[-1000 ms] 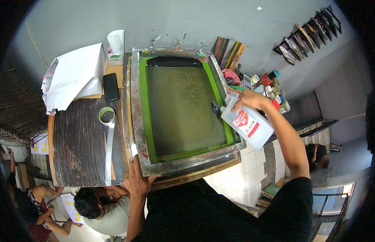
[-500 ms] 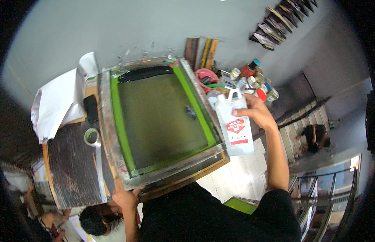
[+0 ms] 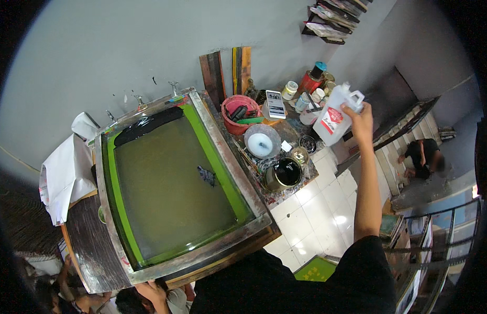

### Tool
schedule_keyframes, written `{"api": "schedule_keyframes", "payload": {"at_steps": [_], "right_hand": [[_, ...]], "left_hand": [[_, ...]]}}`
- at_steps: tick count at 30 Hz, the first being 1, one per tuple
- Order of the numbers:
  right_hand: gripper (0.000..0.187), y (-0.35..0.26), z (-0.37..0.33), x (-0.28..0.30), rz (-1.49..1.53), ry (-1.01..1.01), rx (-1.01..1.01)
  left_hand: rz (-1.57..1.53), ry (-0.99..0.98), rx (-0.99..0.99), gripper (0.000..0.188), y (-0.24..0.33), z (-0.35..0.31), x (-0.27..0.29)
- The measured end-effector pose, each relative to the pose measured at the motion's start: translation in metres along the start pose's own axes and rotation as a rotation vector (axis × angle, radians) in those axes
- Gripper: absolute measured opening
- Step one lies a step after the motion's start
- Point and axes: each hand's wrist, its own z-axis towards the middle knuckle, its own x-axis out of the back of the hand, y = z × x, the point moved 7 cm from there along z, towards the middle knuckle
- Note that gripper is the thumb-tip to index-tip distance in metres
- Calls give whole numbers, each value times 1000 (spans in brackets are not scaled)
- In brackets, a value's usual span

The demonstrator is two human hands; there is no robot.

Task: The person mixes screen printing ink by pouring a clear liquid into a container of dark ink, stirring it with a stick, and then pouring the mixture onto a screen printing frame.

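Observation:
In my right hand is a translucent white plastic jug with a red label. It tilts above the right part of the supply table, fingers closed round its handle side. My left hand is at the near edge of the printing table, below the frame; its fingers are mostly hidden. A silk screen frame with a green border lies on the table. Black ink is spread along the far end of its mesh, and a crumpled dark rag lies on the mesh's right side.
Right of the frame stand an open can of black ink, a tub of white paste, a pink basin, a phone and several jars. White paper lies at left. A person crouches by the stairs; others are at lower left.
The jug has moved right and up in my right hand, away from the frame's right edge, uncovering the ink can and tub. The whole view has shifted right.

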Motion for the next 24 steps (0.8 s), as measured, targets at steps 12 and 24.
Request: {"api": "schedule_keyframes", "payload": {"at_steps": [12, 24], "right_hand": [[91, 152, -14, -181, 36, 7, -104], [27, -99, -155, -134, 198, -360, 518]], "left_hand": [[247, 44, -119, 49, -2, -82, -15], [-1355, 174, 629, 32, 84, -40, -38]]}}
